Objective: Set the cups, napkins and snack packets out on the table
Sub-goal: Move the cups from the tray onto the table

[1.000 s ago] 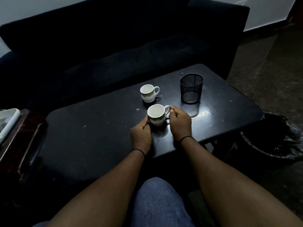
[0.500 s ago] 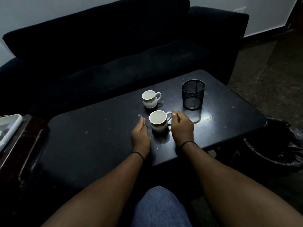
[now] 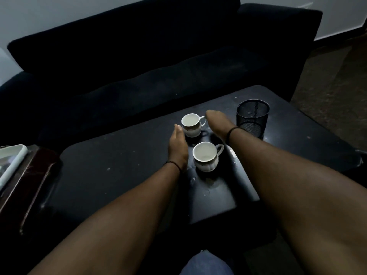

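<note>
Two white patterned cups stand on the dark table (image 3: 111, 167). The near cup (image 3: 206, 156) stands free between my forearms, handle to the right. The far cup (image 3: 191, 125) sits just beyond it. My left hand (image 3: 177, 144) lies flat, fingertips next to the far cup's left side. My right hand (image 3: 217, 123) reaches in from the right, its fingertips at the far cup's handle; whether they grip it is not visible. No napkins or snack packets are in view.
A black mesh pen holder (image 3: 252, 118) stands right of the cups, close behind my right wrist. A dark sofa (image 3: 139, 66) runs behind the table. At the left edge a white tray (image 3: 10, 163) rests on a brown stand.
Both hands have let go of the near cup and moved forward to either side of the far cup. The near cup stays where it was set.
</note>
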